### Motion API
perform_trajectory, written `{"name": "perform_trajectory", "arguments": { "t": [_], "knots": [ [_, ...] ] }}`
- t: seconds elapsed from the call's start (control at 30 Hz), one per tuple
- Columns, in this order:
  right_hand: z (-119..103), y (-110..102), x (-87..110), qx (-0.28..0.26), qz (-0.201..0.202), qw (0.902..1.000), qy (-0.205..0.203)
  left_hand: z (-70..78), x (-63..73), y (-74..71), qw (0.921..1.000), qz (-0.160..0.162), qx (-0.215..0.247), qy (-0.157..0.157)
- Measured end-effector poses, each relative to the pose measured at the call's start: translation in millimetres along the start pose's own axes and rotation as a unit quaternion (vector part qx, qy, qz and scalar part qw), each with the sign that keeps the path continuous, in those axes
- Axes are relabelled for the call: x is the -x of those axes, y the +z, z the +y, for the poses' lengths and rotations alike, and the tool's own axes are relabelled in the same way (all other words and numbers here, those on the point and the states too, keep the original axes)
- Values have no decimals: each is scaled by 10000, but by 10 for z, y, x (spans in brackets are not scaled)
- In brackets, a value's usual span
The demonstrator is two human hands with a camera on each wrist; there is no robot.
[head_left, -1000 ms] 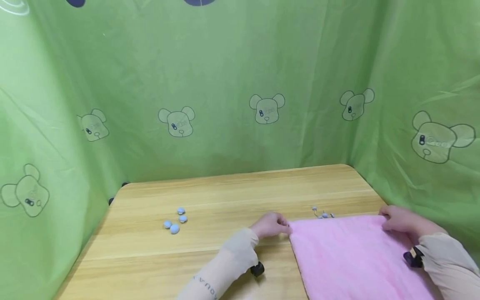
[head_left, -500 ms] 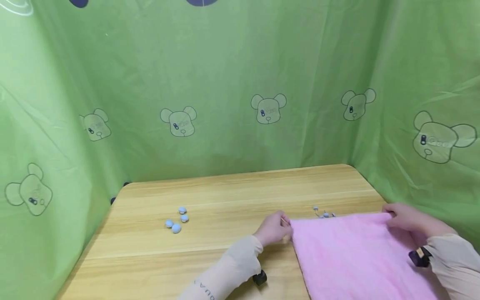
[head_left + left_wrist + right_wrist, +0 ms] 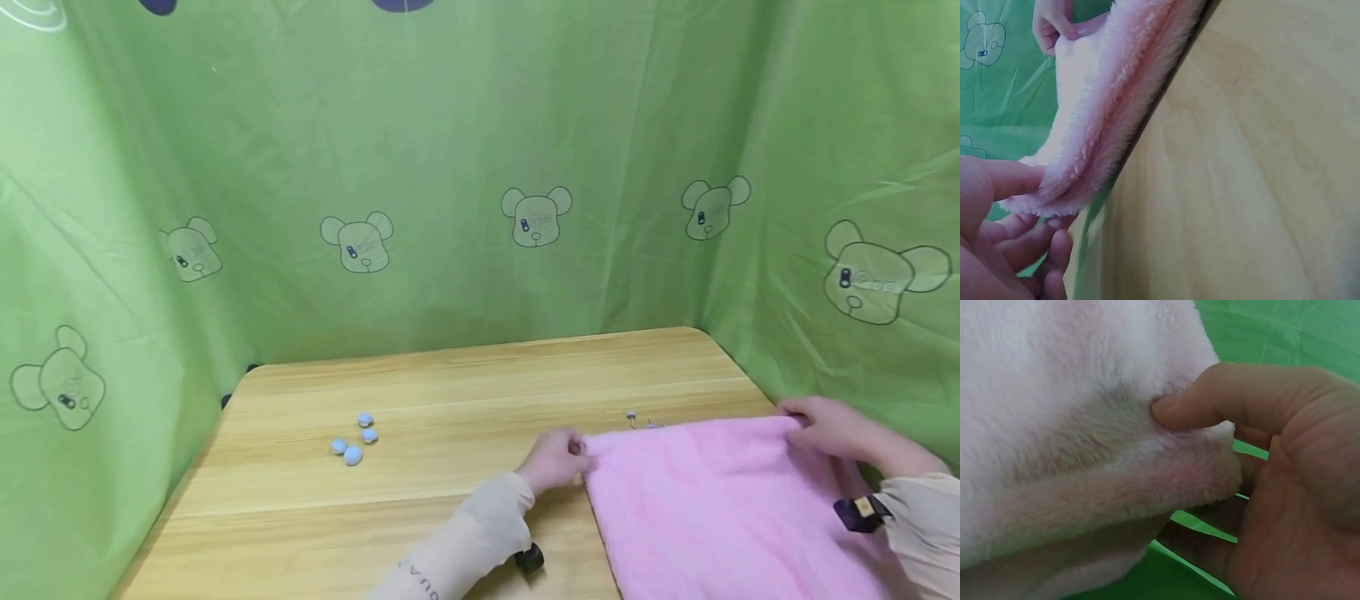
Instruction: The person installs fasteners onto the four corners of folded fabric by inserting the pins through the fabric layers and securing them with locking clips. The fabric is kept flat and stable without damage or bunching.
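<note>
A fluffy pink cloth (image 3: pixel 697 508) spreads over the right front of the wooden table, in folded layers. My left hand (image 3: pixel 553 460) pinches its far left corner between thumb and fingers; the left wrist view shows the plush layers of the cloth (image 3: pixel 1116 106) between them. At the far right corner my right hand (image 3: pixel 836 433) grips the cloth, the thumb on top and the other fingers underneath, as the right wrist view shows. Between the hands the cloth's far edge is drawn fairly straight.
Several small light-blue dome-shaped pieces (image 3: pixel 352 455) lie on the left of the wooden table (image 3: pixel 450 392). Small blue-headed pieces with thin stems (image 3: pixel 632 416) lie just beyond the cloth, partly hidden by it. A green curtain (image 3: pixel 450 167) printed with bear heads surrounds the table.
My right hand has moved right and slightly away from me with its corner, and the cloth's far edge now covers more of the stemmed pieces. My left hand has shifted slightly right.
</note>
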State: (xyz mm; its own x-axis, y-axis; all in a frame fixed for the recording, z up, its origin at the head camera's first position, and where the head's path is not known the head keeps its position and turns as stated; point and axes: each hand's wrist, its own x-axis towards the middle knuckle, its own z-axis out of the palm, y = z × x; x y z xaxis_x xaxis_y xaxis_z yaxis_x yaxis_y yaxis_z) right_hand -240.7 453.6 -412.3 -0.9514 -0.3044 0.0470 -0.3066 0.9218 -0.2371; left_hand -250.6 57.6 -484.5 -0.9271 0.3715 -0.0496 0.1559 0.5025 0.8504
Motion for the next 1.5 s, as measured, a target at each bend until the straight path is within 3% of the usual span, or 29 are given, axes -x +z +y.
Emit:
{"name": "perform_trajectory", "arguments": {
  "t": [0.17,0.3,0.6,0.8,0.93,1.27,1.5],
  "knots": [
    [21,-61,48,42,208,9997,-75,6,1,-29,9988,72,468,100],
    [8,-100,68,-17,417,9989,-194,5,7,-111,9957,113,839,364],
    [-251,-263,91,-166,999,9938,-457,17,119,-391,9776,12,2041,518],
    [-501,-345,29,-230,995,9929,-612,-41,245,-655,9701,-44,2325,703],
    [-665,-377,-26,-392,932,9914,-828,-80,314,-834,9658,15,2513,631],
    [-1135,-322,-264,-413,1074,9823,-1475,-303,474,-1280,9684,418,2412,483],
    [-1452,-250,-468,-772,879,9784,-1703,-447,619,-1629,9715,627,2262,318]
  ]
}}
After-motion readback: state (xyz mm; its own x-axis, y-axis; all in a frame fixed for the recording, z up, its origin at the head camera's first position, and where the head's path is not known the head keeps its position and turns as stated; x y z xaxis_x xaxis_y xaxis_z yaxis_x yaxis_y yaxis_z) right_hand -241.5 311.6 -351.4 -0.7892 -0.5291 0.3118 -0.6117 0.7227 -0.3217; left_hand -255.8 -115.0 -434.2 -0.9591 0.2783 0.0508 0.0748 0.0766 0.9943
